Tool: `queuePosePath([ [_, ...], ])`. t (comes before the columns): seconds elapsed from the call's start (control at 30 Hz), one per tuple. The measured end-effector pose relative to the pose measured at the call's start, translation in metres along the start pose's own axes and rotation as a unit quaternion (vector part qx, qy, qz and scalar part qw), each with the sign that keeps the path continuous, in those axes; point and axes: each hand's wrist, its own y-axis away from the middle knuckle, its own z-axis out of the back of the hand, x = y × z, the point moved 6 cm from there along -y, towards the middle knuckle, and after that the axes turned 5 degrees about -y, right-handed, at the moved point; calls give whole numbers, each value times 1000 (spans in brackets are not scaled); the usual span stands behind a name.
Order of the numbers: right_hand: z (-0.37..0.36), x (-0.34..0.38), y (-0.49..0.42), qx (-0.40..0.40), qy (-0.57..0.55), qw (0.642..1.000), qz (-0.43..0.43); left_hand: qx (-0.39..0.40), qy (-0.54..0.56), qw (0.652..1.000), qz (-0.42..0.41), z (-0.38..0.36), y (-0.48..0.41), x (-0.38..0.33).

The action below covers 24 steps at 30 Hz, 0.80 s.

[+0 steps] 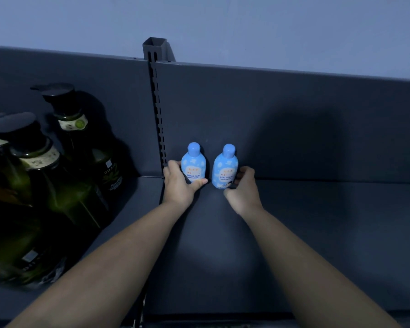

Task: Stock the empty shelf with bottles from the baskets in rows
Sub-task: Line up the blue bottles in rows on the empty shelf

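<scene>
Currently, the left blue bottle (pixel 194 167) and the right blue bottle (pixel 223 171) are standing upright, just beside each other, at the back of the shelf (pixel 317 233). The left hand (pixel 178 187) is gripping the left one and the right hand (pixel 243 191) is gripping the right one. Dark green pump bottles (pixel 57 176) are standing beyond the slotted post (pixel 158 110).

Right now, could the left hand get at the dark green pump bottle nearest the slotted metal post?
Probably yes: bare shelf lies between the left hand and that dark green pump bottle, but it first must release the small blue bottle.
</scene>
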Motion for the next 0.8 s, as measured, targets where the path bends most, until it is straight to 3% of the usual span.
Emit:
queuePosePath([
  [0.23,-7,4,8,-34,-29,999,17,2,-6,1000,0,-4,2,0],
  [0.47,-8,4,7,-2,39,999,34,-6,-1,1000,24,-5,7,4],
  [0.8,4,2,20,0,43,999,-19,21,-32,998,47,-5,19,3],
])
